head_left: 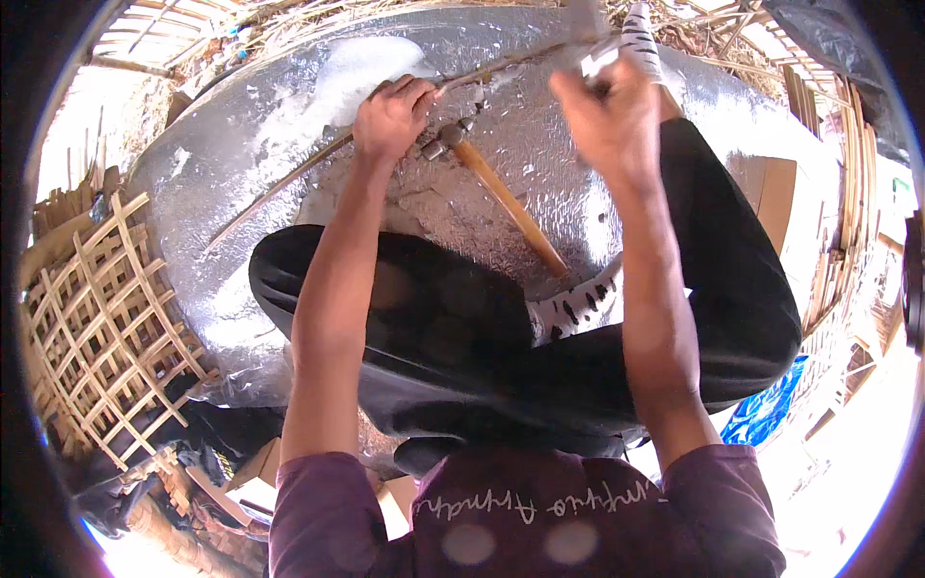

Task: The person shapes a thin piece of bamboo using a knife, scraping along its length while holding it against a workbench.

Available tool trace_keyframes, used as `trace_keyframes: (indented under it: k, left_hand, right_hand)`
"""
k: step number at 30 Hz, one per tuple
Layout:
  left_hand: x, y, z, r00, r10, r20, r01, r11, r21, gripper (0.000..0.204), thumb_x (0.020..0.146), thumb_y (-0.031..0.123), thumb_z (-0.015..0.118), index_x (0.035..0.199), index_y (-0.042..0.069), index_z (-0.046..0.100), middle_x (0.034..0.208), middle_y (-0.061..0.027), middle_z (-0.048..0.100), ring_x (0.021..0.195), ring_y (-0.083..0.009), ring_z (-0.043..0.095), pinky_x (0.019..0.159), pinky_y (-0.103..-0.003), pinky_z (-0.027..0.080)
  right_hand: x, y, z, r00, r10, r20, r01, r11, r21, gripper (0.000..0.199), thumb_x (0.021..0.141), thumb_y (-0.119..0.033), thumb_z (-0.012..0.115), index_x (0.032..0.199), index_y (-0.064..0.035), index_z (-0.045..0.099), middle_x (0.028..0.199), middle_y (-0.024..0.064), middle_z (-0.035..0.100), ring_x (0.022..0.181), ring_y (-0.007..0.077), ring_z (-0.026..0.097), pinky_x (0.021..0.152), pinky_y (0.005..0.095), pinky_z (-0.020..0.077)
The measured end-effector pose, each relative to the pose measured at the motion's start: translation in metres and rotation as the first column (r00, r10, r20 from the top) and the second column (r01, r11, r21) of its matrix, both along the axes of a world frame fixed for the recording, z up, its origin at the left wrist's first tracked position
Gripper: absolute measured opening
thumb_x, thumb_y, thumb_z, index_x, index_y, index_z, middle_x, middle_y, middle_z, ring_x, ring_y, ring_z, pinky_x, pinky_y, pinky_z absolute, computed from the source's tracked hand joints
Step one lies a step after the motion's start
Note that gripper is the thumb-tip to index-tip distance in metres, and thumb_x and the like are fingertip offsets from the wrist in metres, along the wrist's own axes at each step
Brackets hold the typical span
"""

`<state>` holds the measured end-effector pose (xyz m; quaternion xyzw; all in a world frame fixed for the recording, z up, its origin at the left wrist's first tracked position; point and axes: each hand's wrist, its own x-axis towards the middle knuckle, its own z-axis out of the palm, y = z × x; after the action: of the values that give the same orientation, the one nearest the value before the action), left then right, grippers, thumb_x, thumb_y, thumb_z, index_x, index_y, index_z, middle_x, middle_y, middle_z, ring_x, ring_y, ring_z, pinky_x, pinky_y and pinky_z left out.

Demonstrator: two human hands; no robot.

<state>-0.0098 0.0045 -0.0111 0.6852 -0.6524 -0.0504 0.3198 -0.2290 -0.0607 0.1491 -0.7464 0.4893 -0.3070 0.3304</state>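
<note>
Gripping long strip (pixel 332 149) with left hand (pixel 393 118), far side; clutching blurred, apparently blade-like tool (pixel 583 21) in right hand (pixel 617 120). Could gash left hand through misaimed stroke, or hit nearby hammer (pixel 509 204).

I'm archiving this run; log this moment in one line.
left hand: holding thin strip | right hand: gripping blurred object, kind unclear | hammer: lying on silver sheet
</note>
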Motion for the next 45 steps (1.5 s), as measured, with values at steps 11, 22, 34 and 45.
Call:
trace_keyframes:
  k: [11,22,34,45]
  left_hand:
    - [0.01,0.003,-0.028,0.996,0.004,0.088,0.009,0.99,-0.142,0.007,0.081,0.017,0.067,0.088,0.015,0.065,0.087,-0.0001,0.067,0.08,-0.0268,0.066,0.063,-0.039,0.055]
    - [-0.004,0.0,-0.006,0.994,0.04,0.105,-0.036,0.999,-0.036,0.008,0.081,0.023,0.069,0.084,0.016,0.067,0.083,-0.0006,0.063,0.073,-0.0254,0.063,0.06,-0.039,0.055]
    - [0.004,-0.002,-0.007,0.99,0.038,0.136,-0.029,0.997,-0.069,0.008,0.08,0.023,0.07,0.085,0.018,0.067,0.077,-0.0004,0.061,0.071,-0.0251,0.061,0.057,-0.039,0.054]
    - [-0.001,-0.002,0.0,0.991,0.074,0.111,-0.073,0.997,-0.015,0.009,0.08,0.025,0.071,0.081,0.016,0.068,0.077,-0.0008,0.062,0.072,-0.0249,0.062,0.057,-0.038,0.053]
  right_hand:
    - [-0.013,0.028,-0.073,0.913,0.001,-0.407,0.201,0.868,0.455,0.033,0.078,-0.022,0.064,0.103,-0.002,0.063,0.09,0.0221,0.068,0.089,0.0358,0.067,0.077,0.0452,0.0529]
    - [-0.026,0.043,-0.107,0.952,-0.025,-0.305,0.035,0.999,0.026,0.017,0.079,-0.017,0.066,0.083,-0.0006,0.064,0.073,0.0113,0.067,0.066,0.026,0.066,0.06,0.0392,0.0506]
    - [0.006,0.011,-0.014,0.985,-0.075,0.155,0.08,0.996,-0.028,0.022,0.076,-0.018,0.069,0.08,0.0002,0.059,0.065,0.0181,0.064,0.063,0.0337,0.068,0.057,0.0405,0.0518]
    - [-0.002,-0.012,0.027,0.991,-0.078,-0.107,0.074,0.996,-0.048,0.024,0.074,-0.022,0.07,0.078,0.0009,0.063,0.059,0.0147,0.063,0.055,0.0221,0.066,0.054,0.0332,0.0498]
